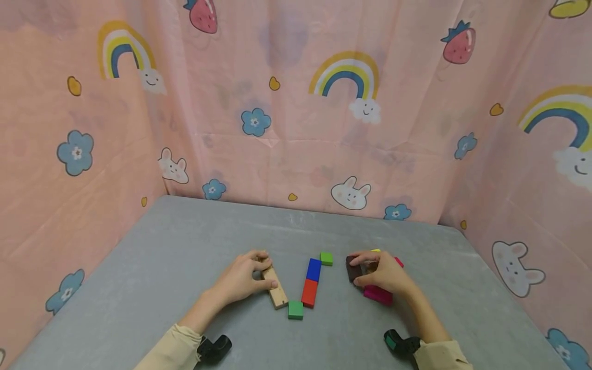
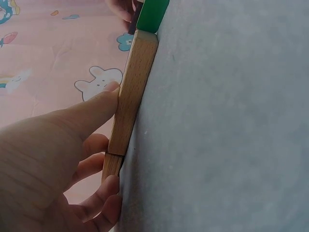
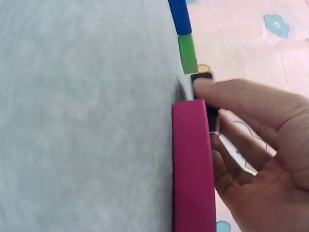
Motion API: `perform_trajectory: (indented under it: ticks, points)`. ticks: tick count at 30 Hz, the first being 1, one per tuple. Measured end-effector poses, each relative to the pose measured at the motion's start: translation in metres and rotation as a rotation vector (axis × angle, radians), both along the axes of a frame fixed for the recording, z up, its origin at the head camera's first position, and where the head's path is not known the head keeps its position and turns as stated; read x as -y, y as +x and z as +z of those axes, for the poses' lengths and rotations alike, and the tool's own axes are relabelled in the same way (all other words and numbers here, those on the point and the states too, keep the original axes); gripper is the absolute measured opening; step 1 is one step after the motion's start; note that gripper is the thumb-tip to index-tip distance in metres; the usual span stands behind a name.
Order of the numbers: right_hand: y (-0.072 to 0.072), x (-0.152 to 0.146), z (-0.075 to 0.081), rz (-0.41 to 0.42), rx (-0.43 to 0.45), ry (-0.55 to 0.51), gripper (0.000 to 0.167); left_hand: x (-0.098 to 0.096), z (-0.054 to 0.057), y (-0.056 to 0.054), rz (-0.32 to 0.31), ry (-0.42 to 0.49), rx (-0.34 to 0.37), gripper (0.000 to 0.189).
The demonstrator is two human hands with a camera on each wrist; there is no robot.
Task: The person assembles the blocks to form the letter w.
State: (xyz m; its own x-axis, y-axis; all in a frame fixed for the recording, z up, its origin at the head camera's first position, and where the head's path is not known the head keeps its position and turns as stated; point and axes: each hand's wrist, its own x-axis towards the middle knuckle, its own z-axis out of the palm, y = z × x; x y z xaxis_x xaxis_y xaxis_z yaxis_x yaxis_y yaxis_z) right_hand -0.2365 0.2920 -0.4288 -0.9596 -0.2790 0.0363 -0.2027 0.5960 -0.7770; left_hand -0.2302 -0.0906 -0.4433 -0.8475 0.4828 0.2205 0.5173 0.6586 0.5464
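Left hand (image 1: 238,278) grips the pale wooden blocks (image 1: 279,298) toward the tabletop's (image 1: 222,226) left edge, thumb against the side, a green block (image 1: 295,310) right at their near end! Over toward the right edge, the right hand (image 1: 387,272) pinches a dark brown block (image 1: 353,272), magenta block (image 1: 378,295) near it. Between the hands, red block (image 1: 310,294) meets blue block (image 1: 313,270), lime block (image 1: 326,258) nearer the far edge.

Wooden blocks (image 2: 131,96) are showing tan with darker grain. Dark block (image 1: 353,272) is looking blackish brown, long block (image 3: 193,164) magenta. One small block (image 1: 326,258) is showing bright green, another small block (image 1: 295,310) deeper green. Blue block (image 1: 313,270), red block (image 1: 309,294) are showing solid colour. Table (image 1: 208,221) is showing mottled grey. Pink backdrop (image 1: 296,154) is carrying rainbows (image 1: 344,64), blue flowers (image 1: 256,117), white rabbits (image 1: 350,195).
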Motion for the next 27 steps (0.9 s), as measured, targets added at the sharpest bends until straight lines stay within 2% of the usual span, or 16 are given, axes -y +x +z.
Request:
perform_trajectory:
  ticks: [6, 14, 27]
  points:
    - [0.002, 0.008, 0.006, 0.1, -0.03, -0.028, 0.032, 0.0, 0.001, 0.0, 0.004, 0.004, 0.0, 0.065]
    - [0.003, 0.013, 0.005, 0.203, 0.034, -0.062, 0.031, 0.0, 0.0, 0.001, 0.004, 0.01, 0.012, 0.066]
    - [0.002, 0.013, 0.001, 0.177, 0.051, -0.008, 0.03, -0.001, 0.0, 0.0, 0.009, -0.01, 0.006, 0.067]
